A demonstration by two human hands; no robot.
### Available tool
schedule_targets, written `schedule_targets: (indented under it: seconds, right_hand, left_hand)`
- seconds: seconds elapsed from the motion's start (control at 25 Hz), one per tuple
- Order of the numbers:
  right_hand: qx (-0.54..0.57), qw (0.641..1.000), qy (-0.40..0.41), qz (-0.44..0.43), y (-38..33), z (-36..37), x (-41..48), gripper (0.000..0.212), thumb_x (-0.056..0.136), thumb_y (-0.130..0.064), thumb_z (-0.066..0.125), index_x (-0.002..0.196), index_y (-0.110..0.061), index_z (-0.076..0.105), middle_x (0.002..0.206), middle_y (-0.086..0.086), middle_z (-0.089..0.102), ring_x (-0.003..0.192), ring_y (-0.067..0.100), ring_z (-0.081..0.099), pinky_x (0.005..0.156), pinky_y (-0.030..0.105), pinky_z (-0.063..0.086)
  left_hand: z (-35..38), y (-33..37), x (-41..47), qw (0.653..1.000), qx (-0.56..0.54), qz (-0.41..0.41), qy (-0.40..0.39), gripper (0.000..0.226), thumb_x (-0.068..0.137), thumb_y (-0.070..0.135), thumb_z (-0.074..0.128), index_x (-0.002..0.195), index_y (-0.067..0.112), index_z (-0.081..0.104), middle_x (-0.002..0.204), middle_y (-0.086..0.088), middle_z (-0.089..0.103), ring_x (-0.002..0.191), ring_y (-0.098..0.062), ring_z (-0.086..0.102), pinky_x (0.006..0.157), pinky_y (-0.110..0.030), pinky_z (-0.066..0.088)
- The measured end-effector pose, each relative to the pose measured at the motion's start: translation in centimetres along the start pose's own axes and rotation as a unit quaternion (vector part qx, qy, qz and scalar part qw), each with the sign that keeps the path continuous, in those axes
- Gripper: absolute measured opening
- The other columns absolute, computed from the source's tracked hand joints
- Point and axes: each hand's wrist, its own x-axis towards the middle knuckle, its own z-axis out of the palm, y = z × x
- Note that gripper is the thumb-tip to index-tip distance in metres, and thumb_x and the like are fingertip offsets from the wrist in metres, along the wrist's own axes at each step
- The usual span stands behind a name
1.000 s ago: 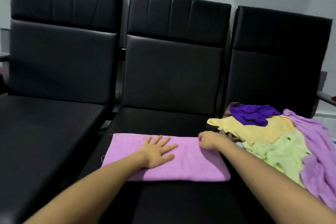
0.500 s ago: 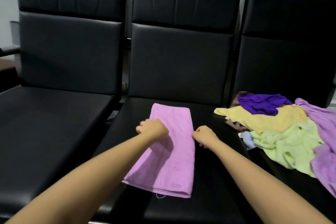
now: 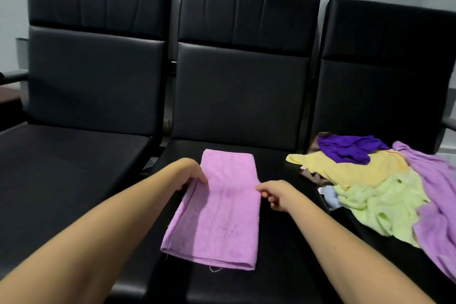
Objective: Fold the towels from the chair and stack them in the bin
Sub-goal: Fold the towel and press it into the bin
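— So, where is the towel in hand?

— The pink towel (image 3: 222,217) lies flat on the seat of the middle chair (image 3: 283,242), already folded into a long strip that runs from the backrest toward the person. The bin is not in view.

— And the hands?

— Each grip is closed on it. The left hand (image 3: 190,174) pinches the left edge about halfway along. The right hand (image 3: 276,195) pinches the right edge straight across from it, fingers curled.

— Why hold it at the middle?

— My guess is that this marks the next crease. With both edges pinched level, one half can be brought over the other and the sides should stay square. The flat seat serves as the working surface, which keeps the layers from sliding.

— What about the rest?

— They sit in a loose heap on the right chair (image 3: 382,81), close enough to reach: a purple towel (image 3: 345,148) on top, a yellow towel (image 3: 345,170) under it, a pale green towel (image 3: 377,202) in front, and a lilac towel (image 3: 434,192) trailing off the right. None of these looks folded, so most of the job remains.

— Any labels or writing?

— None that I can read. A loose thread hangs from the pink towel's near hem.
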Motion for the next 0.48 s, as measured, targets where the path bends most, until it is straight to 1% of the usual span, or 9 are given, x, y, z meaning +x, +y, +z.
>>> schedule_targets:
  seconds: [0.04, 0.12, 0.2, 0.24, 0.28, 0.32, 0.36, 0.44, 0.48]
  right_hand:
    - [0.018, 1.0, -0.003, -0.021, -0.6, -0.4, 0.0, 0.024, 0.088, -0.014, 0.06, 0.064, -0.013, 0.054, 0.049, -0.003, 0.047, 0.04, 0.006, 0.032, 0.042, 0.018, 0.029]
    - [0.067, 0.996, -0.013, -0.063, -2.2, -1.2, -0.2, 0.02, 0.092, -0.012, 0.053, 0.072, -0.013, 0.055, 0.041, -0.006, 0.054, 0.03, 0.002, 0.038, 0.038, 0.014, 0.031]
    - [0.109, 0.988, -0.012, -0.105, -4.5, -1.9, -0.6, 0.018, 0.096, -0.01, 0.048, 0.079, -0.015, 0.052, 0.04, -0.005, 0.059, 0.03, 0.0, 0.049, 0.04, 0.013, 0.039]
    - [0.124, 0.984, 0.0, -0.132, -5.8, -2.3, -0.8, 0.016, 0.096, -0.01, 0.047, 0.082, -0.016, 0.051, 0.041, -0.004, 0.06, 0.032, 0.0, 0.053, 0.049, 0.017, 0.046]
    - [0.138, 0.976, 0.019, -0.165, -7.3, -2.8, -1.1, 0.015, 0.095, -0.008, 0.048, 0.084, -0.018, 0.05, 0.042, -0.004, 0.061, 0.033, 0.001, 0.055, 0.062, 0.022, 0.05]
    - [0.152, 0.967, 0.041, -0.202, -8.8, -3.4, -1.5, 0.015, 0.095, -0.007, 0.049, 0.085, -0.019, 0.049, 0.044, -0.003, 0.062, 0.035, 0.001, 0.057, 0.072, 0.026, 0.05]
    - [0.172, 0.953, 0.06, -0.242, -10.3, -4.1, -1.7, 0.016, 0.094, -0.005, 0.05, 0.086, -0.019, 0.05, 0.053, 0.001, 0.065, 0.038, 0.003, 0.059, 0.073, 0.026, 0.05]
    - [0.21, 0.92, 0.079, -0.322, -13.0, -5.4, -2.1, 0.017, 0.093, -0.001, 0.051, 0.086, -0.015, 0.053, 0.084, 0.013, 0.066, 0.058, 0.011, 0.064, 0.068, 0.021, 0.053]
    - [0.219, 0.905, 0.085, -0.355, -14.1, -6.0, -2.3, 0.015, 0.093, 0.0, 0.052, 0.088, -0.013, 0.056, 0.096, 0.016, 0.065, 0.071, 0.016, 0.065, 0.074, 0.024, 0.055]
  left_hand:
    - [-0.7, 0.3, -0.1, 0.999, -0.034, 0.003, 0.004, 0.024, 0.084, 0.02, 0.069, 0.095, 0.002, 0.058, 0.094, -0.011, 0.057, 0.093, -0.025, 0.058, 0.086, -0.03, 0.047]
    - [-2.2, 1.3, -0.1, 0.992, -0.128, 0.002, 0.007, 0.023, 0.084, 0.014, 0.07, 0.074, 0.007, 0.051, 0.073, -0.005, 0.043, 0.063, -0.014, 0.041, 0.06, -0.021, 0.037]
    - [-3.6, 3.0, 0.0, 0.971, -0.238, 0.031, 0.008, 0.022, 0.085, 0.008, 0.069, 0.071, 0.01, 0.052, 0.07, -0.001, 0.042, 0.059, -0.009, 0.036, 0.05, -0.016, 0.031]
    - [-4.3, 4.0, -0.1, 0.958, -0.281, 0.058, 0.015, 0.015, 0.084, 0.006, 0.069, 0.075, 0.01, 0.056, 0.073, -0.001, 0.049, 0.061, -0.007, 0.041, 0.049, -0.015, 0.034]
    - [-5.0, 5.2, -0.2, 0.944, -0.315, 0.097, 0.028, 0.008, 0.083, 0.005, 0.069, 0.084, 0.008, 0.062, 0.08, -0.002, 0.056, 0.065, -0.007, 0.048, 0.051, -0.014, 0.039]
    - [-5.6, 6.3, -0.5, 0.929, -0.342, 0.135, 0.04, 0.012, 0.082, 0.004, 0.07, 0.093, 0.007, 0.066, 0.088, -0.004, 0.061, 0.07, -0.01, 0.055, 0.055, -0.016, 0.045]
    - [-6.3, 7.4, -0.9, 0.915, -0.359, 0.176, 0.054, 0.02, 0.081, 0.001, 0.07, 0.101, 0.005, 0.067, 0.094, -0.006, 0.063, 0.076, -0.013, 0.06, 0.063, -0.019, 0.05]
    - [-7.3, 9.4, -1.8, 0.879, -0.397, 0.251, 0.084, 0.028, 0.081, -0.006, 0.067, 0.109, 0.001, 0.066, 0.099, -0.012, 0.065, 0.093, -0.022, 0.064, 0.082, -0.026, 0.052]
    - [-7.8, 10.2, -2.2, 0.862, -0.411, 0.281, 0.097, 0.03, 0.08, -0.008, 0.067, 0.109, -0.001, 0.066, 0.101, -0.014, 0.065, 0.1, -0.024, 0.063, 0.09, -0.029, 0.05]
